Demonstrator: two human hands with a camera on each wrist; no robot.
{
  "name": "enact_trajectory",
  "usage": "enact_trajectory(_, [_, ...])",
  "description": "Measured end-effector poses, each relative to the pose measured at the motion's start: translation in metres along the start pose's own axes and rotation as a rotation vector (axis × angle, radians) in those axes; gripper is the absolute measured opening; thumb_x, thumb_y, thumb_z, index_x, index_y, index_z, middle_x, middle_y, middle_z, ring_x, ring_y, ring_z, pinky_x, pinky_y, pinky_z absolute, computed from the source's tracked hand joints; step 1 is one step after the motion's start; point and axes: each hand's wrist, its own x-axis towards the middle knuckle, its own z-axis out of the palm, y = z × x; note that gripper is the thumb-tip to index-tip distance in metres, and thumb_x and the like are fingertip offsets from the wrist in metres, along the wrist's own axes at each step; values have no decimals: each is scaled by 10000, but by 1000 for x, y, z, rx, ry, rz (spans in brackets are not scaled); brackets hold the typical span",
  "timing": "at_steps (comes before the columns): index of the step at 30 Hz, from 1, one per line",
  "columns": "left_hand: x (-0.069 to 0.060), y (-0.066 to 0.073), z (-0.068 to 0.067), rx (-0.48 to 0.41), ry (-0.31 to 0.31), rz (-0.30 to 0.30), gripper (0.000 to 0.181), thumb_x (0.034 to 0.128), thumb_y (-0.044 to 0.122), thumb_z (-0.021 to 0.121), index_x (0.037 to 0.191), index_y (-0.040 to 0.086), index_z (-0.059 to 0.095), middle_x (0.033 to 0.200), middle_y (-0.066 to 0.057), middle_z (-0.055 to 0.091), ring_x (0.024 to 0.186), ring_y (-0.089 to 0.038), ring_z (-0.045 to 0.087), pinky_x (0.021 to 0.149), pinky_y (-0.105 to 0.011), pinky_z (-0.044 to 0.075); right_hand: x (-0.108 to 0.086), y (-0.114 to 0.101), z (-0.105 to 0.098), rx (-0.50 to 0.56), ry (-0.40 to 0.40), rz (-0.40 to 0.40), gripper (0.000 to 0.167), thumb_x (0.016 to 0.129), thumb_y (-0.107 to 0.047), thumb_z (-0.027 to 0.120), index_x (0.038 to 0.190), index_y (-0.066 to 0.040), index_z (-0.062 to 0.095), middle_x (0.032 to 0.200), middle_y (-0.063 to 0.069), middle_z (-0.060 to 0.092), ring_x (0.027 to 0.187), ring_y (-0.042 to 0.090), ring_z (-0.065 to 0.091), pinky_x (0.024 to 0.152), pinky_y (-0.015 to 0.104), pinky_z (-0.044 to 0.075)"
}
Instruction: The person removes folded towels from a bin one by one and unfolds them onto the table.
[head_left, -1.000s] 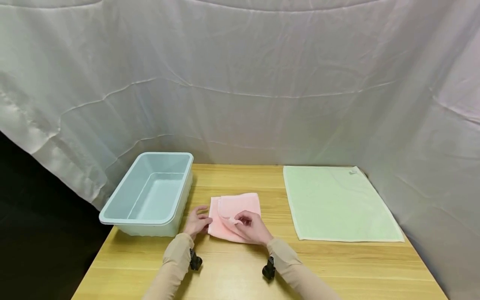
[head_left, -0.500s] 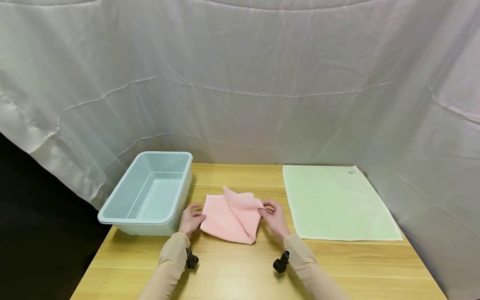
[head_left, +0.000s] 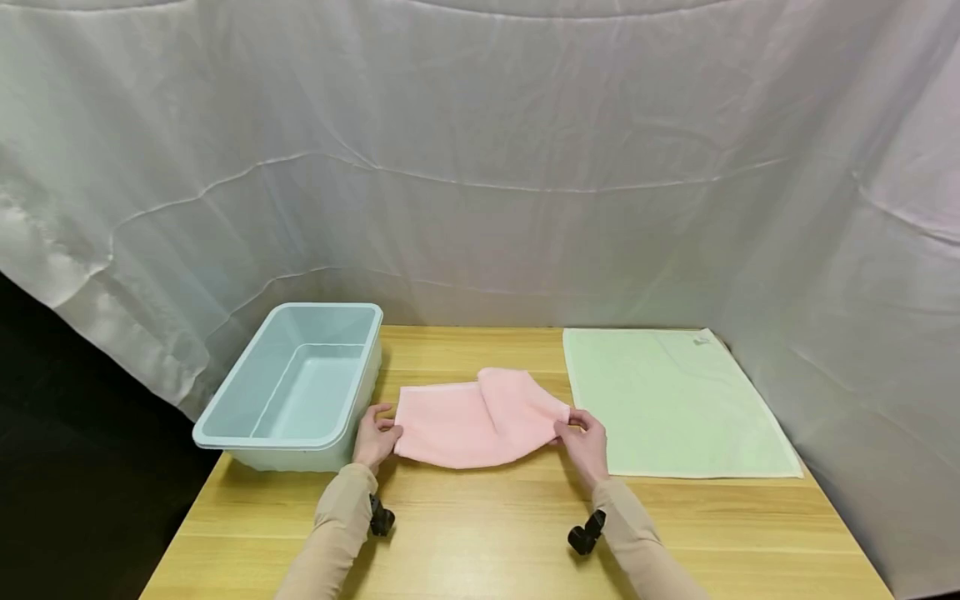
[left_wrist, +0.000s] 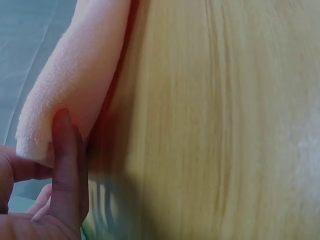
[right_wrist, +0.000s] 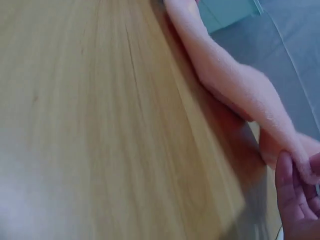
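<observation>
A pink towel lies partly spread on the wooden table, its right part raised in a loose fold. My left hand pinches its left edge beside the blue tub. In the left wrist view, that hand has its thumb against the towel's rolled edge. At the opposite end, my right hand grips the right corner, close to the green towel. The right wrist view shows the pink towel stretching slightly lifted from the right hand; some fingers are cut off by the frame.
A pale blue plastic tub stands at the left, close by my left hand. A light green towel lies flat at the right. Grey curtains hang behind the table.
My right hand has taken the folded layer's corner from the middle and drawn it right, so the pink towel is wider. The left hand has shifted slightly left, staying at the left edge.
</observation>
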Motion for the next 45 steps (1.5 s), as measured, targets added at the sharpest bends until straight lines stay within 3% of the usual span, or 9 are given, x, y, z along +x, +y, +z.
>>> enact_trajectory(9, [-1,3,1,46,16,11,508,908,-56,546,1400,-87,425,1040,-306,639,817,-275,624,574,-258,469,-9,5,-15,-17,91,74,378,891,28,622,1223,79,449,849,41,572,535,71,643,527,243,589])
enact_trajectory(15, [-5,5,5,208,49,61,498,890,-2,545,1376,-68,454,1146,-319,640,1033,-428,630,842,-434,543,-13,3,-19,-30,105,46,416,901,-19,652,1246,53,430,778,9,581,466,85,589,460,255,543])
enact_trajectory(18, [-5,5,8,231,56,107,500,880,8,553,1363,-80,459,1223,-338,588,1096,-455,606,963,-531,514,-13,0,-16,6,90,19,368,902,3,644,1214,65,459,759,-3,573,472,86,601,470,256,551])
enact_trajectory(22, [-3,5,12,230,63,164,501,874,5,577,1355,-83,470,1298,-342,520,1192,-470,539,1052,-567,449,-15,-2,-10,37,46,-9,339,907,32,631,1218,77,507,785,2,598,532,76,648,534,253,589])
enact_trajectory(27, [-1,3,19,194,9,239,492,867,-13,605,1338,-91,482,1333,-325,538,1281,-469,502,1137,-558,392,-16,-4,-3,-15,-31,-32,358,906,37,626,1252,76,544,890,169,689,649,104,703,637,278,627])
enact_trajectory(33, [1,0,27,133,-120,366,476,857,-79,628,1301,-144,470,1293,-360,576,1246,-502,545,1135,-579,403,-15,-1,5,-275,-73,-98,354,882,-51,671,1222,28,609,985,202,749,810,109,697,742,176,548])
enact_trajectory(35, [1,0,28,147,-151,367,482,855,-77,636,1302,-147,467,1290,-363,589,1251,-499,552,1137,-580,401,-14,1,8,-310,-95,-101,357,870,-62,677,1214,14,618,997,183,753,858,127,693,773,161,527])
enact_trajectory(39, [-1,3,27,213,-188,296,486,885,-20,619,1332,-123,459,1334,-338,589,1308,-470,527,1165,-562,378,-12,4,13,-304,-137,-106,373,856,-44,687,1212,34,607,1028,199,735,896,168,691,779,144,528])
enact_trajectory(45, [-3,7,24,279,-185,236,499,911,48,574,1370,-96,440,1362,-308,585,1327,-458,511,1172,-555,367,-11,3,17,-314,-173,-154,377,851,-4,685,1202,89,583,1064,249,695,937,238,677,786,139,532])
